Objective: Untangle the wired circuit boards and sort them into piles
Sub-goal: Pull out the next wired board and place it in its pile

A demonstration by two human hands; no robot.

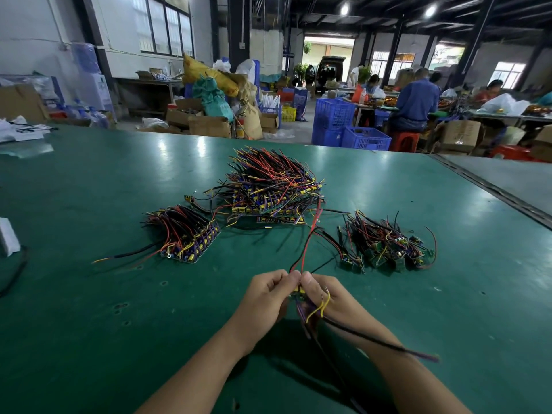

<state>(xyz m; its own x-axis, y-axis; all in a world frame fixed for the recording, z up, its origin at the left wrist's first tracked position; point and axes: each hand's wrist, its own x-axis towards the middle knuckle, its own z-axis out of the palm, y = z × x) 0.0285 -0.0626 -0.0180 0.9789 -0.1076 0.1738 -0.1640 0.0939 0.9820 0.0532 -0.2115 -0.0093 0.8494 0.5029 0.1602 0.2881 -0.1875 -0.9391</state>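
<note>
Your left hand (pixel 265 297) and right hand (pixel 328 297) meet on the near side of the big tangled heap (pixel 274 186), low over the green bench (pixel 89 294). Between them you hold one wired board (pixel 298 292), mostly hidden by your fingertips, with only a sliver of yellow and green showing. The fingers (pixel 283 277) of your left hand are curled in and pinch its left edge. Your right thumb and fingers pinch it from the other side, so both hands are closed tight on the same piece.

A red lead (pixel 310 234) and a black one beside it run from your fingertips up to the heap's near right edge. Two short yellow leads (pixel 321 306) curl over the back of your right hand. A long black lead (pixel 373 339) trails across your right wrist, away from the heap.

The heap is a mound of yellow-and-blue boards under red, black and yellow wires. To its left lies a tidy stack (pixel 186 234), its boards lined up in rows and its wires fanned out to the left. A single loose board (pixel 191 200) sits between that stack and the heap. To the heap's right is a looser pile of green boards (pixel 388 246), with one more green board (pixel 349 261) just beside it on the heap's side.

Beyond the heap, past the bench's far edge, stand blue crates (pixel 349 127), and a person in blue (pixel 416 100) sits at another table.
</note>
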